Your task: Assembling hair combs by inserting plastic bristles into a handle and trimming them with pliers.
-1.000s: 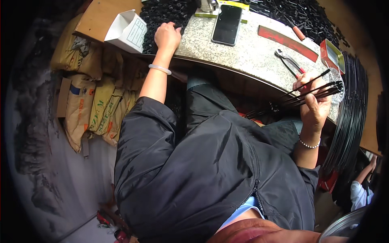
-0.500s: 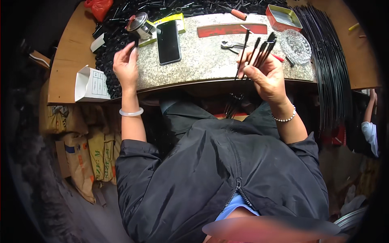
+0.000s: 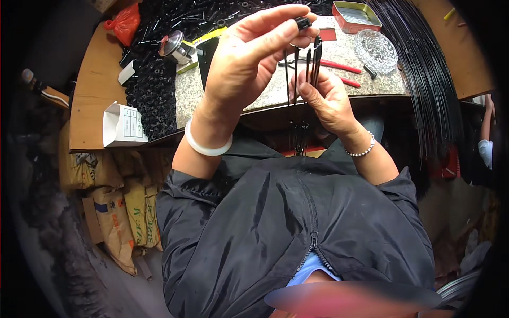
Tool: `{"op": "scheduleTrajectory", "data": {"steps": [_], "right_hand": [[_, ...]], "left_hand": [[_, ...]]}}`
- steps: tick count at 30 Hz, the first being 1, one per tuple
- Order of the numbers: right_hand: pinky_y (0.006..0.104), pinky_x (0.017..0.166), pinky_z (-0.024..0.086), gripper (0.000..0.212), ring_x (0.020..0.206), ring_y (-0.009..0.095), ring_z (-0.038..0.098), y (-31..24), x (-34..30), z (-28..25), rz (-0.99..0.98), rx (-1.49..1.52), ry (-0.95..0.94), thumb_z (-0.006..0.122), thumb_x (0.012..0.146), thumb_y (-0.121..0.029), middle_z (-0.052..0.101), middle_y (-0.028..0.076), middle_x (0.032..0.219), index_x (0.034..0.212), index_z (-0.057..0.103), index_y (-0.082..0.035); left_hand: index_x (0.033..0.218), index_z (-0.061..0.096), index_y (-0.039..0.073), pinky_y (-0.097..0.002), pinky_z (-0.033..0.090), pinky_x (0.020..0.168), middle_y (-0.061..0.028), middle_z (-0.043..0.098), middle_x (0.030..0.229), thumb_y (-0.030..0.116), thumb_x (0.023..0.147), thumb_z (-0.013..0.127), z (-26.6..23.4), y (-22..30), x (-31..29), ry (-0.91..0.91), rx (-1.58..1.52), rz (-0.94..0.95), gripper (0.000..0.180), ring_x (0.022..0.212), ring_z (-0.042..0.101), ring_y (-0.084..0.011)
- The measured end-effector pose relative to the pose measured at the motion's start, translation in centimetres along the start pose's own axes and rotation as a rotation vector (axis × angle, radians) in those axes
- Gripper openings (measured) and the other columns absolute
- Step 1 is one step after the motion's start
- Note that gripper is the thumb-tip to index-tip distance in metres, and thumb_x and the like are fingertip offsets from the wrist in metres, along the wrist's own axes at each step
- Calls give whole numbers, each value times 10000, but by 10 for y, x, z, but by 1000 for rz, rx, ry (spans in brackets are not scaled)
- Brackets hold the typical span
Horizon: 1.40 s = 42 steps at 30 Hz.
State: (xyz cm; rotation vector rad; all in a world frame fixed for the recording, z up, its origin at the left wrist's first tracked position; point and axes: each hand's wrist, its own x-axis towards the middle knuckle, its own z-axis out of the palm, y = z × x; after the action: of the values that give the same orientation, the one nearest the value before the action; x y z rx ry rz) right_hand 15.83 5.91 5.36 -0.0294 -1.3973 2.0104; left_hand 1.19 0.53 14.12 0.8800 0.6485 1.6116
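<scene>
My left hand (image 3: 238, 66) is raised over the table's middle, pinching a small black plastic part (image 3: 303, 23) between thumb and fingers. Just below that part are the upper ends of several thin black rods (image 3: 317, 53). My right hand (image 3: 331, 103) grips these rods, thumb in front, with their lengths hanging down past the table's front edge. Whether the part touches a rod end I cannot tell. Behind my right hand lie pliers with red handles (image 3: 342, 66), partly hidden. A dark phone (image 3: 208, 58) is mostly covered by my left hand.
Loose black parts (image 3: 154, 100) heap along the table's left and back. A lidded metal pot (image 3: 177, 47), white box (image 3: 124, 126) and red bag (image 3: 125, 25) are at left. On the right are a red tin (image 3: 356, 24), glass dish (image 3: 375, 51) and long black rods (image 3: 424, 90).
My left hand has swung right and up from the parts heap to the rod tops, carrying a black part. My right hand has shifted slightly left and stays closed on the rods.
</scene>
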Motion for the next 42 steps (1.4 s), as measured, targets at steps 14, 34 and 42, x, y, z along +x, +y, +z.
{"op": "scheduleTrajectory", "data": {"steps": [14, 34, 42], "right_hand": [[224, 725, 427, 199, 765, 83, 512, 1, -10, 5, 82, -17, 62, 598, 872, -220, 559, 9, 865, 951, 536, -48], [202, 648, 396, 203, 688, 67, 493, -4, -10, 10, 57, -135, 16, 565, 889, -261, 532, -2, 776, 890, 508, -66], [192, 678, 418, 200, 701, 44, 487, -7, -5, 13, -51, 47, 93, 607, 868, -221, 533, -34, 748, 935, 550, -41]], "left_hand": [[1200, 479, -57, -299, 480, 866, -197, 563, 1118, 25, 859, 530, 0, 0, -6, -6, 230, 111, 355, 980, 601, -211], [1076, 587, -70, -221, 443, 786, -89, 567, 962, -79, 758, 615, 21, -5, -21, -48, 682, 427, 319, 856, 545, -112], [1030, 606, -71, -245, 478, 802, -139, 563, 1041, -98, 767, 617, 17, -3, -24, -94, 663, 430, 265, 963, 569, -175]]}}
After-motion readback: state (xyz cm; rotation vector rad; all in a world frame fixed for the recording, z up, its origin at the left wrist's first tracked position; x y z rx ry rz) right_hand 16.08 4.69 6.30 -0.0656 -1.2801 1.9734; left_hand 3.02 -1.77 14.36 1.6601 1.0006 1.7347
